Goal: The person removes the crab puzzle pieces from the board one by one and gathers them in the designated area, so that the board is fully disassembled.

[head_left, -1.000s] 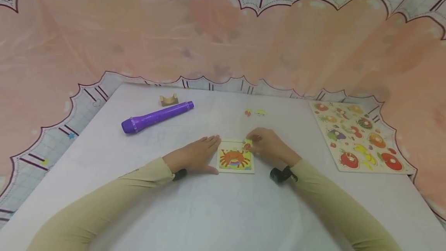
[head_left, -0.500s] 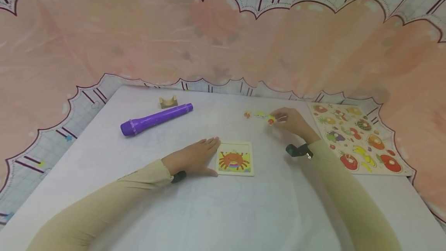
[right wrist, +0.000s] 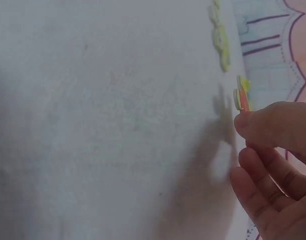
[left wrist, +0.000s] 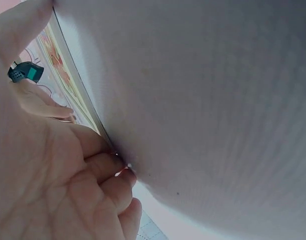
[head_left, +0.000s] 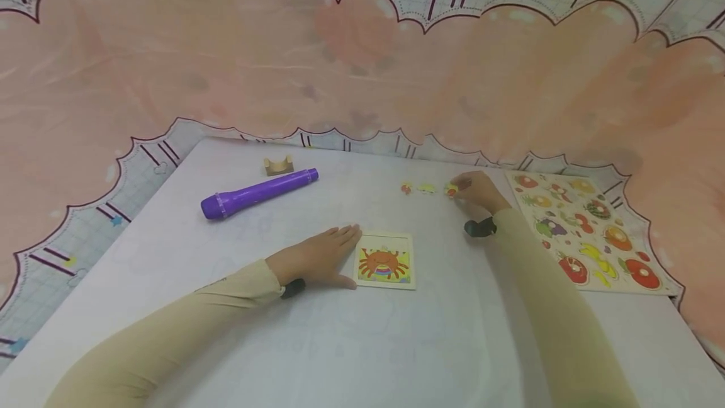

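One small red-and-yellow piece (head_left: 451, 190), pinched by the thumb and fingertips of a person's right hand (head_left: 480, 191), is held over the far part of the white table (head_left: 294, 351), near a yellow-green piece (head_left: 427, 188). Likely light and stiff, it seems best taken by its edges. The right wrist view catches it nearly edge-on, jutting past the fingertips, its true long axis unclear, while the left hand (head_left: 314, 260), fingers extended, touches the crab board's (head_left: 385, 262) left edge.
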A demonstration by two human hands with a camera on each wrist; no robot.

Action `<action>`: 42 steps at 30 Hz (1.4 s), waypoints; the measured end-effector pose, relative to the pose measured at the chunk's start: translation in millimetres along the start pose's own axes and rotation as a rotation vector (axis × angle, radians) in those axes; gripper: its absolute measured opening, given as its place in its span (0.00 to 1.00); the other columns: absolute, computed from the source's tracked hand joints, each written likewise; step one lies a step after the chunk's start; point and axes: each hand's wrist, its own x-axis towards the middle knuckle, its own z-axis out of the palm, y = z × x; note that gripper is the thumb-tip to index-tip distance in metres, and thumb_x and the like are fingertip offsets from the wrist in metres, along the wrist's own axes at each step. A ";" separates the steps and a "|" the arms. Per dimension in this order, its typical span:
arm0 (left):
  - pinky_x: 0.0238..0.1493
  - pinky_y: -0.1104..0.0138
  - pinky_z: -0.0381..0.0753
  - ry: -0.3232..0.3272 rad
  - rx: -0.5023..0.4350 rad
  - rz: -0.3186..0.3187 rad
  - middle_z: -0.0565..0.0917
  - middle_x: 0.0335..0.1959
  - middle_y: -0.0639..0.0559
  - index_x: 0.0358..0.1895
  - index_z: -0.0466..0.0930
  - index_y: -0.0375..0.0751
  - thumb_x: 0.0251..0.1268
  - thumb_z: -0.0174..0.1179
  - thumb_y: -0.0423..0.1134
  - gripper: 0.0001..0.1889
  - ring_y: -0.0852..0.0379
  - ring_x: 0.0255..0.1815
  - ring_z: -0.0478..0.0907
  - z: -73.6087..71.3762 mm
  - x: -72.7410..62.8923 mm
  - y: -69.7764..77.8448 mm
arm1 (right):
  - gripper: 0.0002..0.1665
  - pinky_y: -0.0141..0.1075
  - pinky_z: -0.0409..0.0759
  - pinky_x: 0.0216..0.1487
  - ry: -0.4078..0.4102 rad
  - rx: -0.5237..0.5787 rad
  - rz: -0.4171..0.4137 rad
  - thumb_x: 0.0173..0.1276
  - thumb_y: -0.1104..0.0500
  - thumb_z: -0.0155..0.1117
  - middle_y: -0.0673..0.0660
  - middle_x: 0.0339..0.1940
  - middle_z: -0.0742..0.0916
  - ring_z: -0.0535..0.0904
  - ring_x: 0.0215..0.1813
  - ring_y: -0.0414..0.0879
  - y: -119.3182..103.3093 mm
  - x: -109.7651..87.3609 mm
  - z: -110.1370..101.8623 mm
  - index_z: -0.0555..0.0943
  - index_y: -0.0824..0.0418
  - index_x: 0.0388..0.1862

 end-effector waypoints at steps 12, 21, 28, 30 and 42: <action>0.78 0.58 0.44 0.002 0.010 0.017 0.44 0.77 0.44 0.75 0.41 0.38 0.56 0.51 0.71 0.54 0.50 0.78 0.42 1.7 -0.2 -0.2 | 0.21 0.53 0.70 0.65 -0.035 -0.062 0.024 0.61 0.68 0.57 0.71 0.57 0.79 0.73 0.60 0.62 1.4 2.6 5.4 0.76 0.72 0.55; 0.78 0.59 0.44 -0.001 0.016 0.039 0.45 0.77 0.45 0.75 0.42 0.38 0.56 0.51 0.71 0.54 0.51 0.78 0.43 0.6 -1.4 2.4 | 0.25 0.53 0.65 0.69 -0.057 -0.045 0.058 0.62 0.67 0.56 0.70 0.62 0.75 0.68 0.66 0.63 4.1 -2.2 6.1 0.72 0.71 0.60; 0.78 0.59 0.44 -0.011 0.013 0.044 0.44 0.77 0.44 0.75 0.42 0.37 0.56 0.52 0.70 0.54 0.51 0.78 0.43 -1.8 -1.1 3.7 | 0.30 0.52 0.66 0.69 -0.020 0.046 0.049 0.66 0.62 0.59 0.69 0.65 0.72 0.67 0.67 0.62 -0.2 -19.6 5.8 0.66 0.69 0.66; 0.78 0.59 0.45 -0.014 0.017 0.040 0.44 0.77 0.45 0.75 0.41 0.38 0.56 0.52 0.70 0.54 0.51 0.78 0.43 -2.0 -0.8 3.5 | 0.31 0.52 0.68 0.68 0.001 0.066 0.040 0.66 0.60 0.60 0.68 0.65 0.73 0.69 0.66 0.62 -6.1 -28.5 6.3 0.67 0.67 0.66; 0.78 0.58 0.44 -0.004 0.004 0.028 0.44 0.77 0.44 0.75 0.41 0.37 0.56 0.52 0.70 0.54 0.50 0.78 0.43 -2.8 0.8 0.6 | 0.31 0.51 0.75 0.61 0.054 0.060 -0.172 0.60 0.60 0.66 0.68 0.55 0.80 0.76 0.57 0.61 -55.3 -82.4 26.3 0.71 0.69 0.62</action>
